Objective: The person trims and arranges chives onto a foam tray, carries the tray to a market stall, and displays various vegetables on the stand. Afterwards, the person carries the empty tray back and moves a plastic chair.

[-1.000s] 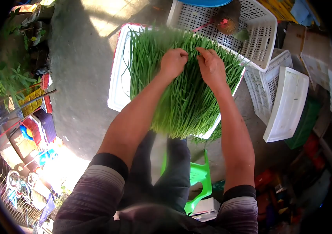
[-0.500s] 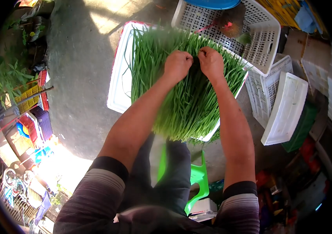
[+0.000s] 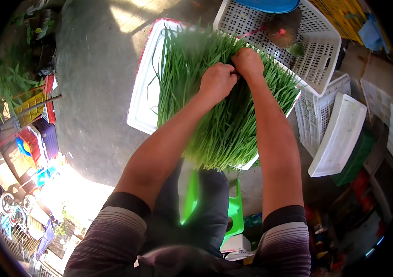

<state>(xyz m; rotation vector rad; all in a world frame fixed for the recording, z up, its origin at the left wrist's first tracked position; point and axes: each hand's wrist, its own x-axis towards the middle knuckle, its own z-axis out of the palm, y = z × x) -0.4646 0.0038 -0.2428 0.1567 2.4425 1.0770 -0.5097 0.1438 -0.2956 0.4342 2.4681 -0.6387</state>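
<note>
A thick heap of long green chives (image 3: 224, 134) lies across a white foam box (image 3: 142, 104) with a reddish edge. Both hands work over the upper middle of the heap, close together. My left hand (image 3: 218, 83) is closed, its fingertips pinched at a dark gap among the leaves. Just up and to the right, my right hand (image 3: 248, 62) is also closed, with the fingers curled down and partly hidden. What either hand grips between the fingers is too small or covered to make out.
A white perforated crate (image 3: 318, 60) with a brownish round thing inside and a blue basin (image 3: 270, 3) over it stands at the upper right. A white foam lid (image 3: 339, 134) leans beside another crate. A green plastic stool (image 3: 235, 212) is below me.
My hands have come closer together, the right one now slightly higher than the left. The whole view has shifted and turned slightly. The chives stay in the box.
</note>
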